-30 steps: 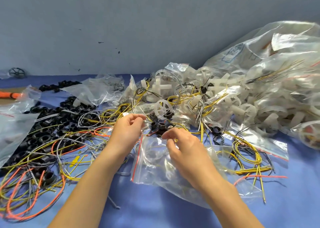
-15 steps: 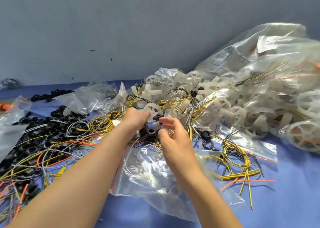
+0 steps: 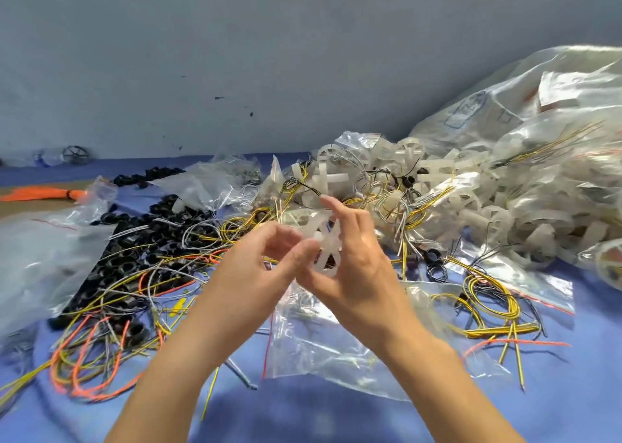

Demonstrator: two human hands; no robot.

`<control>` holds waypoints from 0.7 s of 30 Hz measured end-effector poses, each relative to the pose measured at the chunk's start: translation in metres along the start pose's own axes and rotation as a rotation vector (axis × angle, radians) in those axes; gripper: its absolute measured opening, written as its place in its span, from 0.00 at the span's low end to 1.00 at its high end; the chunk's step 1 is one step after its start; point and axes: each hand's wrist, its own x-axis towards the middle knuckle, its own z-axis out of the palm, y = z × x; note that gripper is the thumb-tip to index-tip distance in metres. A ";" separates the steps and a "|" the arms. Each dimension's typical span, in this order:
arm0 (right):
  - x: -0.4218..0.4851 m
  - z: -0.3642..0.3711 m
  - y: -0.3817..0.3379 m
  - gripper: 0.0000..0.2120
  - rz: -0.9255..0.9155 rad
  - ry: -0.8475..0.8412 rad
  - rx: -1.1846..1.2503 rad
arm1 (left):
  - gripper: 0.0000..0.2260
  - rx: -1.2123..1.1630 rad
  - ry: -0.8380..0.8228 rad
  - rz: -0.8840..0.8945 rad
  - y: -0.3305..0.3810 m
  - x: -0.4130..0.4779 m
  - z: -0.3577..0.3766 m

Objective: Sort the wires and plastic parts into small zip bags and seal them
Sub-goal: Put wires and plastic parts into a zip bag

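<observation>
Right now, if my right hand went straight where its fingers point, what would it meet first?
Your right hand would probably meet the heap of white plastic wheels beyond the wheel it holds; depth unclear.

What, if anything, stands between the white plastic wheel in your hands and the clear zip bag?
Nothing visible does: the left hand and right hand hold the white plastic wheel above the clear zip bag.

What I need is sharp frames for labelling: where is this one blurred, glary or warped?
Head view: motion blur smears the left hand, the right hand and the white plastic wheel they hold; head view, glare streaks the clear zip bag below them; head view, wide-angle distortion bows the blue table at its far edge.
</observation>
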 end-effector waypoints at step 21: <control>-0.003 0.029 0.016 0.19 0.118 -0.314 -0.325 | 0.14 -0.418 0.088 -0.827 -0.075 -0.001 -0.035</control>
